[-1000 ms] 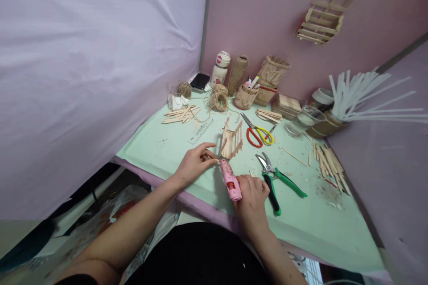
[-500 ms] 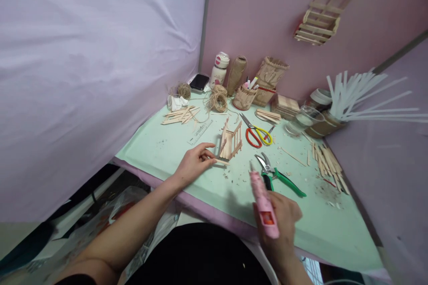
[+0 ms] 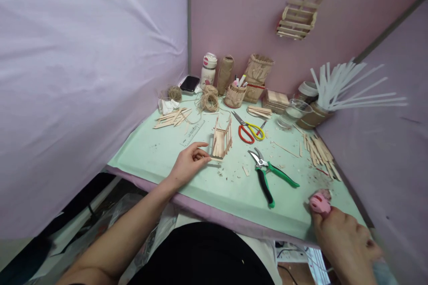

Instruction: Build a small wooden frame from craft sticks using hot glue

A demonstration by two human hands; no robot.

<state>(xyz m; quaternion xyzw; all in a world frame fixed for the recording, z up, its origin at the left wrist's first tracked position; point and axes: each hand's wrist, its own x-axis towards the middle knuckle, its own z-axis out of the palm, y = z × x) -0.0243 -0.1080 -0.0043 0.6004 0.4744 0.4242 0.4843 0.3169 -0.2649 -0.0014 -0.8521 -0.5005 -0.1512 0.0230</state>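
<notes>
My left hand [image 3: 190,163] pinches the end of a small wooden craft stick [image 3: 217,159] just above the table. The stick's free end is at the near edge of a small open frame of craft sticks [image 3: 219,143]; I cannot tell if they touch. Over the table's right front corner, my right hand [image 3: 346,237] is closed around a pink hot glue gun [image 3: 320,203], with its nozzle pointing away from me and mostly hidden. Green-handled pruning shears [image 3: 264,164] lie between my hands. Scissors with red and yellow handles [image 3: 248,128] rest behind them.
Loose craft sticks lie in piles at left [image 3: 172,118] and right [image 3: 320,153]. Behind stand twine balls [image 3: 210,99], a white bottle [image 3: 208,71], a pen cup [image 3: 235,95], a clear plastic cup [image 3: 293,113] and a holder of white glue sticks [image 3: 314,118]. A ruler [image 3: 194,132] lies flat.
My right hand has swung the glue gun away from the middle, out to the right front corner. My left hand keeps its pinch on the stick. The view has shifted slightly.
</notes>
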